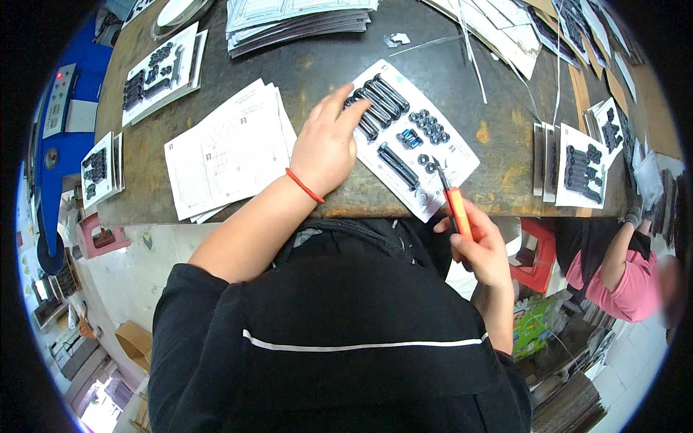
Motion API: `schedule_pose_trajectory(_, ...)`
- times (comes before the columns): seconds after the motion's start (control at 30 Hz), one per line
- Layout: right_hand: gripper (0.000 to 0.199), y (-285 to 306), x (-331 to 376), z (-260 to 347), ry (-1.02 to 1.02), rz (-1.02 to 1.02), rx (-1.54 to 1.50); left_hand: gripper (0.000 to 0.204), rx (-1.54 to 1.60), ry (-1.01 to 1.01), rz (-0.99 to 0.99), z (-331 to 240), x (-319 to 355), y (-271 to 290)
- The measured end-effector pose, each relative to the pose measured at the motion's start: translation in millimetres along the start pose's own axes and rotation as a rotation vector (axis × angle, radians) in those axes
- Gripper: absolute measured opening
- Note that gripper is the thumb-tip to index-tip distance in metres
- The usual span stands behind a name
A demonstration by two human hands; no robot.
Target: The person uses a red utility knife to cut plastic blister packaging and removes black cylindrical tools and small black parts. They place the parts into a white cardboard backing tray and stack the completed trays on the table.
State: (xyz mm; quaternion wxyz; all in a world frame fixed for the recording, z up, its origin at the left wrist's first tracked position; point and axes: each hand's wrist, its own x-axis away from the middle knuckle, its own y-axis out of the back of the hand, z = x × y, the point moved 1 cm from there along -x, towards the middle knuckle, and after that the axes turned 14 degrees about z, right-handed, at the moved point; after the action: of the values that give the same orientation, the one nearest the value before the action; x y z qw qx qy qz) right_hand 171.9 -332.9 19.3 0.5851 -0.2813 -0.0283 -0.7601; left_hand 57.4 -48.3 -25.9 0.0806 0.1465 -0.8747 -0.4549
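A white hardware card (426, 172) lies tilted near the table's front edge, carrying black bolts (388, 96), small round black pieces (431, 126) and a small blue-black part (409, 138). My left hand (326, 141), with a red cord at the wrist, rests over the card's left side; its fingers are stretched out and touch the bolts. In my right hand (482, 242) is a slim orange-and-red utility knife (459, 209), gripped by its handle. Its thin dark tip reaches over the card's lower right part, close to the small round pieces.
Printed sheets (231, 155) lie left of the card. Stacked hardware cards (162, 76) stand farther left, others (581, 169) at the right. A paper stack (299, 25) and loose straps (473, 54) lie at the back. A person in pink (621, 285) is at far right.
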Motion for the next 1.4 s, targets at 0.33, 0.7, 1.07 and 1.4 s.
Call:
schedule_pose_trajectory(0.33,0.045,53.6,-120.2,94.2,-0.045,-0.093,0.589,0.092,-0.087,0.067,0.056,-0.7,-10.6,-27.0)
schedule_pose_trajectory(0.7,0.046,86.8,-163.3,125.4,-0.231,0.22,0.862,0.094,-0.16,0.103,0.089,-1.4,-10.2,-28.4)
schedule_pose_trajectory(1.07,0.051,64.6,-129.7,159.7,-0.499,0.238,1.068,0.094,-0.182,0.089,0.072,-2.0,-11.0,-28.5)
schedule_pose_trajectory(1.4,0.044,-3.2,-107.1,130.2,-0.27,0.072,1.234,0.091,-0.185,0.109,0.071,-2.5,-11.4,-29.1)
